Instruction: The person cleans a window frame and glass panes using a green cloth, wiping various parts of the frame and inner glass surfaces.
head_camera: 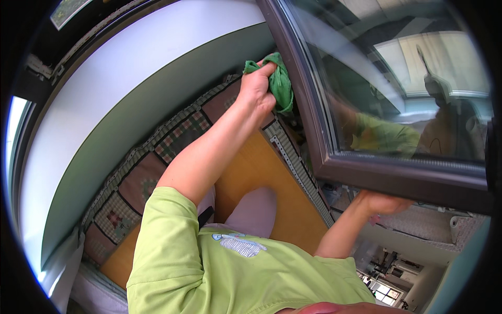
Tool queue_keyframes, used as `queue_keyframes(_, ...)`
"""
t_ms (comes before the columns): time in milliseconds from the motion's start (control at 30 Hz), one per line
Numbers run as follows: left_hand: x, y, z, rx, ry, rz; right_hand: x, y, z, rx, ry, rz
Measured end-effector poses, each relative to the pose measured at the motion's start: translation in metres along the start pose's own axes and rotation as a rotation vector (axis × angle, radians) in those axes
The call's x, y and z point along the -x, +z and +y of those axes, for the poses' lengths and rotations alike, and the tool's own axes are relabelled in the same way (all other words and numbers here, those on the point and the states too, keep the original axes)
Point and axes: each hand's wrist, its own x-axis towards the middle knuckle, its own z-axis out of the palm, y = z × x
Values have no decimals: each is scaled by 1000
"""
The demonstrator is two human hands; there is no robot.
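Observation:
My left hand (257,86) grips a bunched green cloth (281,84), its fingers partly wrapped in the folds. The cloth is beside the dark brown frame (300,82) of an open window sash, close to its edge; whether it presses on the frame is unclear. My right hand (386,202) is at the sash's lower rail (396,178), which hides most of its fingers. Inside the frame, the glass pane (392,90) reflects a green sleeve and a bright window.
A wide white windowsill (129,59) curves along the left. Under my legs (253,212) lies a yellow-brown wooden surface (292,188), bordered by a patchwork fabric cover (147,172). Grey-white fabric (66,271) hangs at lower left. A patterned covered surface (419,225) is at right.

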Motion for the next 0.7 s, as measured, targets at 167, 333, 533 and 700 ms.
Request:
queue_keyframes(167,-44,9,21,242,-61,69,7,8,-6,-176,153,6)
queue_keyframes(333,-61,32,43,223,-78,92,7,-11,-8,-526,324,-255)
queue_keyframes(533,-53,22,24,105,21,41,10,13,-15,-218,334,214)
queue_keyframes(700,-12,-10,-9,84,-6,-97,7,-1,2,-14,140,104)
